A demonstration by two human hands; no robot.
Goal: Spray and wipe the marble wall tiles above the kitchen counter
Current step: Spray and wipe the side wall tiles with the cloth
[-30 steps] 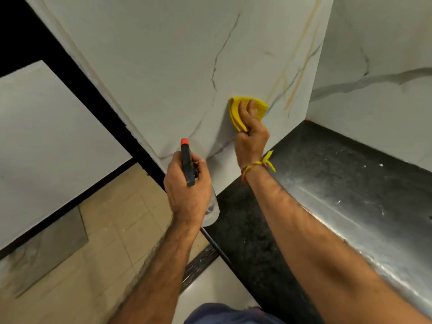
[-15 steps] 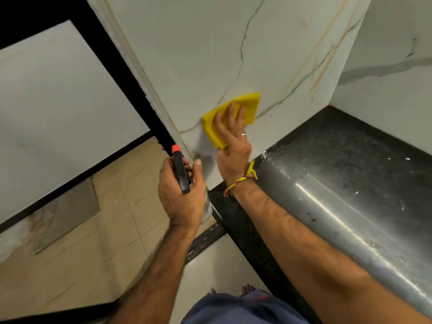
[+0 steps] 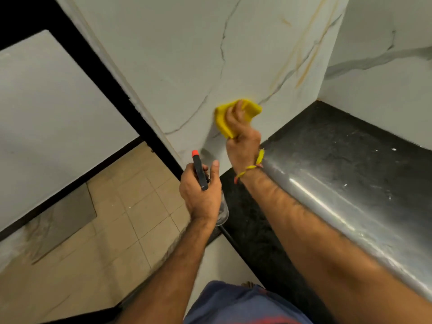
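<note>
Head view, right hand (image 3: 243,139) pressing folded yellow cloth (image 3: 236,115) against veined white marble wall tile (image 3: 187,66), left hand (image 3: 201,192) gripping clear, black-headed spray bottle (image 3: 200,170) beside glossy black stone desk (image 3: 339,160).

I see a dark stone counter (image 3: 339,146) with a glossy rounded front edge; small white specks (image 3: 393,149) dot its surface.

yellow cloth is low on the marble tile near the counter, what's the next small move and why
Probably slide the yellow cloth sideways along the marble wall tile just above the counter. The right hand already presses it there, and the left hand holds the spray bottle back, not aimed.
</note>
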